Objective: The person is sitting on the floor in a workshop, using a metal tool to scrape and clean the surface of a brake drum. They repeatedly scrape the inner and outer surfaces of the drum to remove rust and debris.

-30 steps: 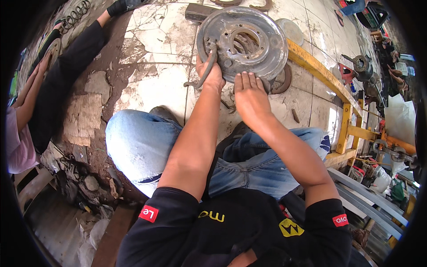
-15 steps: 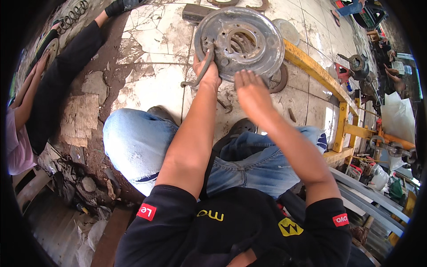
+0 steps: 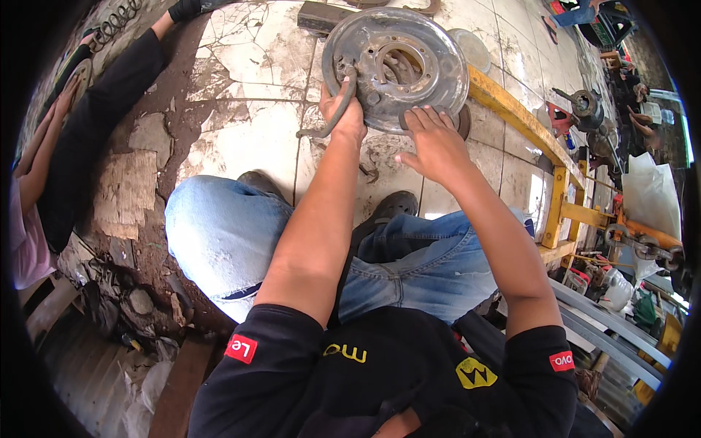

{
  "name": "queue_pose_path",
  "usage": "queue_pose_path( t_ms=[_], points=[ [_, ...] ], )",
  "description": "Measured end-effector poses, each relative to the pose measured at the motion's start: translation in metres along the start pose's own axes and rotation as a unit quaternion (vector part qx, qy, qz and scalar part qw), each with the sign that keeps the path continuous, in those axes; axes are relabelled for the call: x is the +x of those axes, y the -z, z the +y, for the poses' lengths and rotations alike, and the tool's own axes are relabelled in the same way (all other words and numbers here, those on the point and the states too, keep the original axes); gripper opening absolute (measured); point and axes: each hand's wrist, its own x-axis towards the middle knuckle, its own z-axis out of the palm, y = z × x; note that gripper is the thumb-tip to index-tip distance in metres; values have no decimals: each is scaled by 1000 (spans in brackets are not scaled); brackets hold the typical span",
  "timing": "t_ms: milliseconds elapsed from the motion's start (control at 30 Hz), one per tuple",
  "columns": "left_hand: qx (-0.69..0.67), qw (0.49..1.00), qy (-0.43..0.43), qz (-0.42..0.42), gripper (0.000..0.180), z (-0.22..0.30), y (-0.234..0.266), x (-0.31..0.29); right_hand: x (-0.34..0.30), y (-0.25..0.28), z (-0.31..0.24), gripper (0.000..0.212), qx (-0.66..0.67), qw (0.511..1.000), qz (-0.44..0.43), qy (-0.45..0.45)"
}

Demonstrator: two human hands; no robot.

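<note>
A round, worn metal brake backing plate (image 3: 443,69) is tilted up off the floor in front of me. My left hand (image 3: 343,113) is closed around its lower left edge, with the fingertips on its face. A bent dark hose (image 3: 337,117) runs from the plate over that hand, its free end hanging to the left. At the plate's lower right rim, the fingers of my right hand (image 3: 434,142) press on a dark flat pad (image 3: 404,120), thumb held apart. What the pad is made of cannot be made out.
A yellow metal frame (image 3: 522,120) stands at the right. Behind the plate lie a dark block (image 3: 321,20) and a round disc (image 3: 471,50). At far left, another person's hands (image 3: 67,98) hold a round part beside a coil spring (image 3: 117,22). Rags and debris (image 3: 109,299) lie lower left.
My right hand has shifted a little right along the plate's lower rim, and the dark pad shows more beneath its fingers. My left hand keeps its grip on the plate.
</note>
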Motion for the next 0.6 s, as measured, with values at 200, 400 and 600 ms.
queue_pose_path(
  t_ms=[200,400,600],
  points=[
    [0,1000,-6,-2,38,3,1,6,8,16,-27,67,-3,1000,-20,-20],
    [-6,1000,2,-2,38,7,0,-1,20,28,-33,60,-7,995,-85,-43],
    [7,1000,-6,9,36,3,0,4,30,35,-34,59,30,993,-102,-50]
  ],
)
